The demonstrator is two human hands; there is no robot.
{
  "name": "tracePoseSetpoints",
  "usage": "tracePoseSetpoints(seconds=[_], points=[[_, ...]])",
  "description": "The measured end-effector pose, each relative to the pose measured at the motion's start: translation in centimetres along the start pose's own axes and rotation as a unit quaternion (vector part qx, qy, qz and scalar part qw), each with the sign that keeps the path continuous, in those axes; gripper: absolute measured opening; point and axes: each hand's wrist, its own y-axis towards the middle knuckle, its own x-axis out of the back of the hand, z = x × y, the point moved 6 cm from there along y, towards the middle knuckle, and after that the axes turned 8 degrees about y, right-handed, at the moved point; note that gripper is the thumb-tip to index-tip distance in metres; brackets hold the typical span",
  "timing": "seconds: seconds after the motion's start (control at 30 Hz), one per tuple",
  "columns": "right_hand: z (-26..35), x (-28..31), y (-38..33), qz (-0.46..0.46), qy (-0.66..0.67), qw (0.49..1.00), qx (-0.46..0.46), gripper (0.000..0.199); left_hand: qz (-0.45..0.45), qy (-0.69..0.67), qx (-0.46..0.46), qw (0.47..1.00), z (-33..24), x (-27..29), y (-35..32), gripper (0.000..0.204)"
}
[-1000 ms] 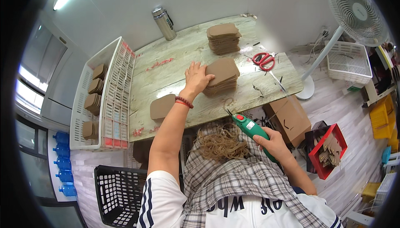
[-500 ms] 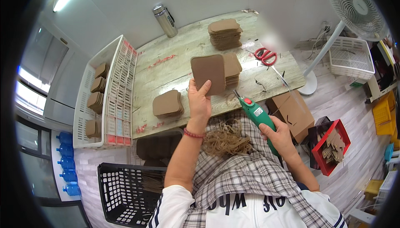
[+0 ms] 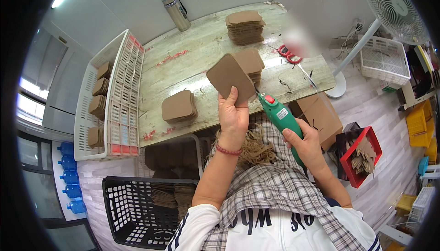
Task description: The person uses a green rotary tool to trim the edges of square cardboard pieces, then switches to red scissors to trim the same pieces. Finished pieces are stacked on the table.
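My left hand point(image 3: 235, 117) holds a flat brown rounded-corner piece point(image 3: 229, 79), thumb on its face, tilted above the table's front edge. In my right hand point(image 3: 303, 142) is a green handheld electric cutter point(image 3: 280, 113) with a red button. Its tip is at the piece's lower right edge; whether they touch I cannot tell. Behind the piece stands a stack of similar brown pieces point(image 3: 251, 61), partly hidden by it. A taller stack point(image 3: 244, 27) sits farther back, and a lower one point(image 3: 178, 106) lies to the left. Curly tan trimmings point(image 3: 256, 147) rest on my checked apron point(image 3: 270, 182).
Red-handled scissors point(image 3: 289, 55) and dark scraps lie on the table's right side. A steel flask point(image 3: 177, 12) stands at the back. A white crate point(image 3: 123, 99) with brown stacks is at left, a black basket point(image 3: 119, 214) below. A red box point(image 3: 362, 157) and fan point(image 3: 392, 3) are right.
My left hand has moved right and lower, turning the brown piece so its edge comes to the cutter's tip. My right hand stays nearly in place. The whole view has shifted slightly.
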Motion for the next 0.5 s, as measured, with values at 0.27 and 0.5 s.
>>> tracePoseSetpoints(seconds=[0.27, 0.5], points=[[0.0, 0.5, 0.6, -0.016, -0.006, 1.0, 0.008, 0.04, 0.011, 0.029, 0.042, 0.999, 1.9, 0.2, -1.8, 0.034], [1.5, 0.9, 1.3, -0.029, 0.022, 0.999, 0.005, 0.035, 0.027, 0.083, 0.083, 0.993, 2.9, 0.3, -3.7, 0.034]])
